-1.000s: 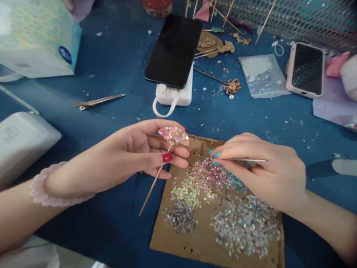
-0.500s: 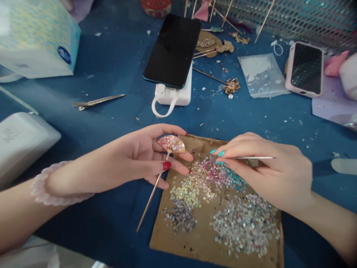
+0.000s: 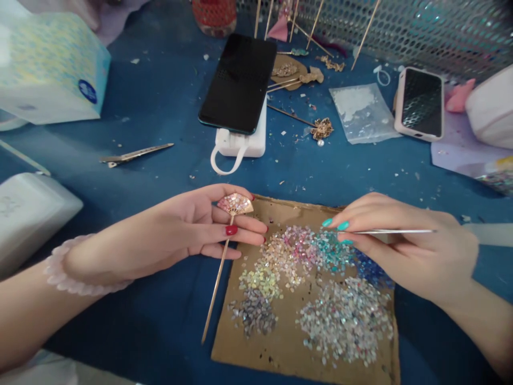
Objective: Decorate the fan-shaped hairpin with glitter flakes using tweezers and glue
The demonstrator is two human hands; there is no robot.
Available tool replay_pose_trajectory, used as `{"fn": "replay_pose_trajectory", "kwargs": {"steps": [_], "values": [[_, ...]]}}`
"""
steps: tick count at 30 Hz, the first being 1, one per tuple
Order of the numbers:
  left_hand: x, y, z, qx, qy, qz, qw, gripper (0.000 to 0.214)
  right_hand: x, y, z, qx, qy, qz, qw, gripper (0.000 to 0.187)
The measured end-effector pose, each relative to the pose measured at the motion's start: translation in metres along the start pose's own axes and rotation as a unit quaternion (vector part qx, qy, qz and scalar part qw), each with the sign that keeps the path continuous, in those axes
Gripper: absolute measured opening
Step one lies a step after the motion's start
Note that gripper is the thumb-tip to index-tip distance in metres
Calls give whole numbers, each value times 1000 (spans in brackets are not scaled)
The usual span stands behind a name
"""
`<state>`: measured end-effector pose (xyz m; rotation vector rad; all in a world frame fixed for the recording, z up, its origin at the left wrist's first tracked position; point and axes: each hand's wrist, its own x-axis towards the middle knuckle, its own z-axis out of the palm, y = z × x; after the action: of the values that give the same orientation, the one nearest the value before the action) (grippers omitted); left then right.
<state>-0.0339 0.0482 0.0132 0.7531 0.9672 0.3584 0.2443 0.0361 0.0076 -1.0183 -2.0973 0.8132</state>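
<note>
My left hand (image 3: 192,227) pinches a gold hair stick (image 3: 224,240) just below its fan-shaped head, which is covered in pinkish shell chips; the stick's point hangs down past the cardboard's left edge. My right hand (image 3: 401,246) grips a thin metal tool (image 3: 395,231), its tip hidden under my fingers above the teal chips. Between the hands lies a brown cardboard sheet (image 3: 276,347) with piles of small shiny chips (image 3: 344,321) in pink, teal, blue, yellow, grey and silver.
On the blue table stand a black phone (image 3: 239,83) on a white power bank (image 3: 244,143), a second phone in a pink case (image 3: 420,102), a plastic bag (image 3: 360,111), a hair clip (image 3: 134,154), a tissue box (image 3: 52,75), a white box (image 3: 28,211), and loose gold sticks.
My left hand has lowered and tilted the fan stick more upright. My right hand has slid to the right, uncovering the teal and blue chips. The view has shifted slightly.
</note>
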Motion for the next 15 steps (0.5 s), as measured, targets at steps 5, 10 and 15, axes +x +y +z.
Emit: {"fn": "replay_pose_trajectory", "kwargs": {"steps": [5, 10, 15], "values": [[1, 3, 1, 49, 23, 14, 998, 27, -13, -1, -10, 10, -13, -47, 999, 26], [2, 2, -3, 78, 21, 24, 996, 29, -26, -17, -15, -84, -72, -141, 984, 10], [6, -5, -11, 107, -8, 27, 994, 37, -26, -16, -6, -83, -49, -106, 990, 7]]}}
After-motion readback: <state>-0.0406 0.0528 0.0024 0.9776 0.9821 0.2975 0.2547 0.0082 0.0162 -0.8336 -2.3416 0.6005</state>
